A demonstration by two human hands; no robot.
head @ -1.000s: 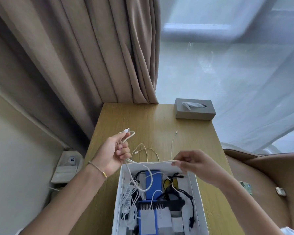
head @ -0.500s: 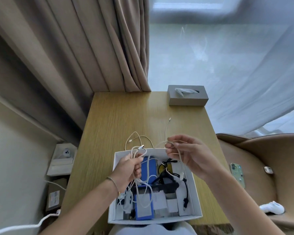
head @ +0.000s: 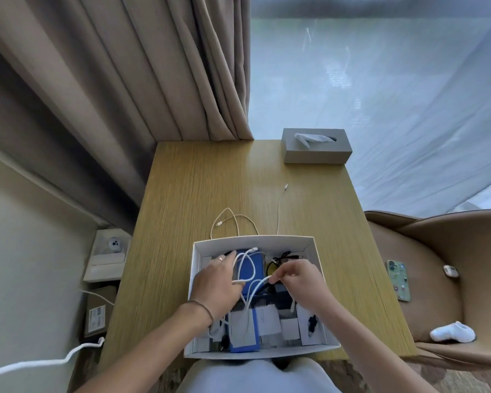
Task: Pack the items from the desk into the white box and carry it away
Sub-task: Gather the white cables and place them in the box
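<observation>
The white box (head: 318,260) sits at the near edge of the wooden desk (head: 199,199), filled with blue packages, white adapters, a black comb and black cords. Both my hands are down inside it. My left hand (head: 219,285) presses a looped white cable (head: 245,268) onto the blue package, fingers curled around the loops. My right hand (head: 298,282) pinches another stretch of the same white cable. Two loose cable ends (head: 279,205) trail out over the box's far wall onto the desk.
A grey tissue box (head: 316,147) stands at the desk's far right corner. Beige curtains hang behind. A brown chair (head: 437,265) on the right carries a phone (head: 398,279), an earbud case and a white sock. Boxes and a white cord lie on the floor at left.
Both hands came down from above the desk into the box, carrying the coiled white cable with them. The view tilted down, showing the whole box.
</observation>
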